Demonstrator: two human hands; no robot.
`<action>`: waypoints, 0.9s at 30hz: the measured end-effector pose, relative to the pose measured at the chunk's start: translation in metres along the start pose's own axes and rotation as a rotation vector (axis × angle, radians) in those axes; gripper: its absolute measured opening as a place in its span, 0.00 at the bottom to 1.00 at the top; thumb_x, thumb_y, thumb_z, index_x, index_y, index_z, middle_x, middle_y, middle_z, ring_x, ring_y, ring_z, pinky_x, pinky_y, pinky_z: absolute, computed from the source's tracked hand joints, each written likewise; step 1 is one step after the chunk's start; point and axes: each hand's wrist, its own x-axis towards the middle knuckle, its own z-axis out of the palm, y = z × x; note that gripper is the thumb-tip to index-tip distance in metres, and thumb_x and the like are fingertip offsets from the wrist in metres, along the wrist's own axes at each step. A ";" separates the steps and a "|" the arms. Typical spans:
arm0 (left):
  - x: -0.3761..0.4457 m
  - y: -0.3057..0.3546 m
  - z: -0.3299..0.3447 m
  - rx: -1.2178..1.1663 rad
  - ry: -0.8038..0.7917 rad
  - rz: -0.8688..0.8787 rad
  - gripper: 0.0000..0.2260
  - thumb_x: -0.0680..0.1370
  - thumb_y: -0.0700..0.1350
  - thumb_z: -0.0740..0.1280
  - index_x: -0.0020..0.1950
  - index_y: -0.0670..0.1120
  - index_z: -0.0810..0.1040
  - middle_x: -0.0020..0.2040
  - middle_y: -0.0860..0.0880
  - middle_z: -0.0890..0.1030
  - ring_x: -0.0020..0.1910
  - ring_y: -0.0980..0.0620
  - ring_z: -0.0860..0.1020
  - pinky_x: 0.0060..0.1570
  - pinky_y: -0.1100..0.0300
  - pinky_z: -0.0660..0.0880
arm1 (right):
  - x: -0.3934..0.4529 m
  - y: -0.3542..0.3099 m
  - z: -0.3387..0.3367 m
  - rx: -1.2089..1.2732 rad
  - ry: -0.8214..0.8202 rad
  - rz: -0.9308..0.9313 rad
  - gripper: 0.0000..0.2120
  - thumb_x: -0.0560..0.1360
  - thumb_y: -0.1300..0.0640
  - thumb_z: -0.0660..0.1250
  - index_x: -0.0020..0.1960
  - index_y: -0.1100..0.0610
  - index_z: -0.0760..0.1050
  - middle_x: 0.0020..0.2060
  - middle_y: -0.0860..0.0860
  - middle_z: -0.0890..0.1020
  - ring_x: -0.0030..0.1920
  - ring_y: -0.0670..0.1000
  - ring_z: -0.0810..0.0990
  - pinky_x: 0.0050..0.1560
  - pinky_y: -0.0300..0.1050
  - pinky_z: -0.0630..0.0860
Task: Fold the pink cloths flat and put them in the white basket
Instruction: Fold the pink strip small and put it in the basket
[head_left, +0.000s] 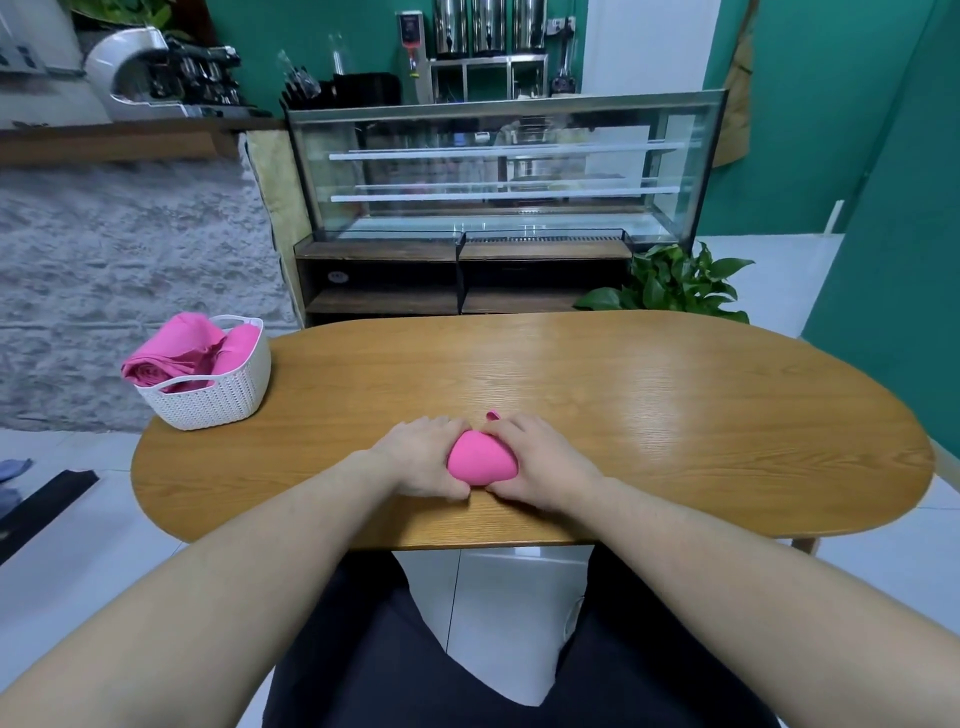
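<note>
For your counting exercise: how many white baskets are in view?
1. The white basket stands at the table's far left edge, holding pink cloths. None other shows.

An oval wooden table (623, 395) with a glossy top stands on a pale tiled floor (78, 561). Behind it a glass display case (498, 166) sits on a dark wooden shelf unit (457, 280), with a leafy green plant (675, 286) at its right end. The walls (831, 104) are teal; a grey rough-textured counter front (130, 270) fills the left side
</note>
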 end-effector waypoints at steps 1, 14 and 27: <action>-0.002 0.000 0.001 0.008 0.013 0.002 0.34 0.67 0.62 0.71 0.69 0.53 0.66 0.59 0.50 0.74 0.58 0.46 0.73 0.59 0.49 0.71 | 0.001 0.001 -0.001 0.018 0.002 -0.006 0.35 0.68 0.46 0.75 0.72 0.49 0.68 0.62 0.51 0.74 0.64 0.55 0.71 0.67 0.49 0.67; -0.006 0.014 0.008 0.036 0.377 0.049 0.41 0.69 0.61 0.69 0.78 0.54 0.56 0.60 0.48 0.77 0.56 0.43 0.78 0.54 0.49 0.75 | 0.013 -0.005 -0.043 0.329 -0.012 0.080 0.36 0.65 0.45 0.80 0.67 0.48 0.67 0.58 0.45 0.75 0.54 0.47 0.76 0.57 0.46 0.76; 0.000 0.020 -0.010 -1.176 0.553 -0.369 0.31 0.66 0.56 0.78 0.63 0.50 0.69 0.55 0.47 0.80 0.49 0.48 0.81 0.49 0.48 0.80 | 0.011 -0.006 -0.035 0.984 0.236 0.265 0.04 0.77 0.63 0.70 0.48 0.54 0.79 0.34 0.51 0.82 0.33 0.48 0.79 0.37 0.39 0.78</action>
